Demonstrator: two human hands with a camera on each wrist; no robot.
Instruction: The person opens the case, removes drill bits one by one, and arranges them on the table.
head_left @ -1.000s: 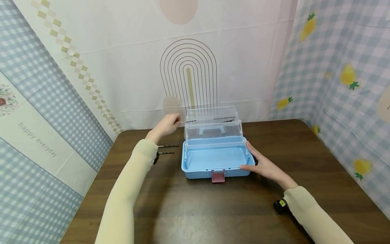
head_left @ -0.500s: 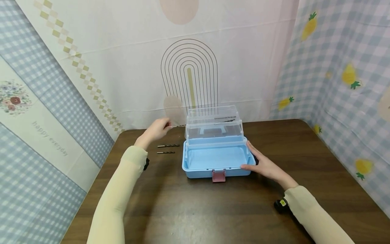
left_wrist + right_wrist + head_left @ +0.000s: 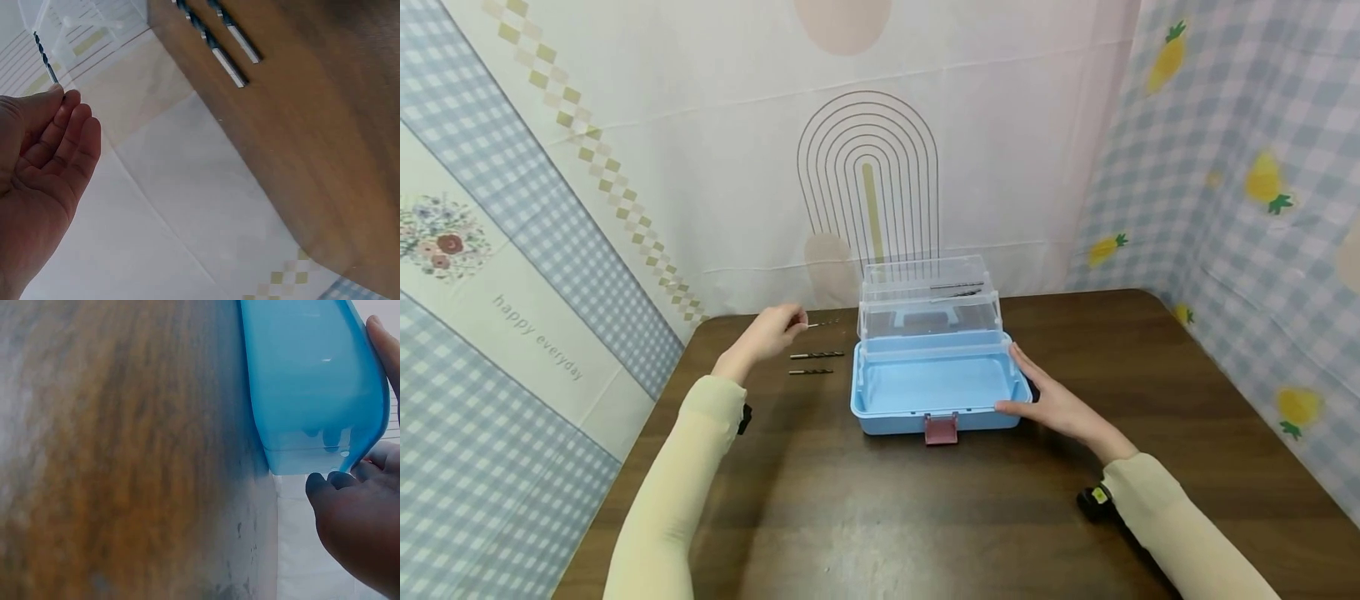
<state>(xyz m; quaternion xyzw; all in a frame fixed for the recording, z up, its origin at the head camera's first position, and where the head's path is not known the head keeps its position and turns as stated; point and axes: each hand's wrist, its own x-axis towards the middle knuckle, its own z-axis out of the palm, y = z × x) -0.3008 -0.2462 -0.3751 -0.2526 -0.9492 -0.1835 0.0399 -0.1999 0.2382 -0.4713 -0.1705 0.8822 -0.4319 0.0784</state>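
Observation:
In the head view my left hand pinches a thin drill bit by its shank, over the back left of the table. The left wrist view shows this drill bit sticking out past the thumb and index finger. Two thicker drill bits, a longer one and a shorter one, lie side by side below that hand. A blue toolbox stands open to their right. My right hand grips its right end, thumb at the front rim and fingers along the side.
Clear trays rise in tiers at the toolbox's back, with a few drill bits in the top one. A pink latch hangs at the front. Patterned cloth hangs behind the brown wooden table.
My left hand has moved left and down from beside the clear trays, still pinching the thin drill bit. The right hand stays on the toolbox.

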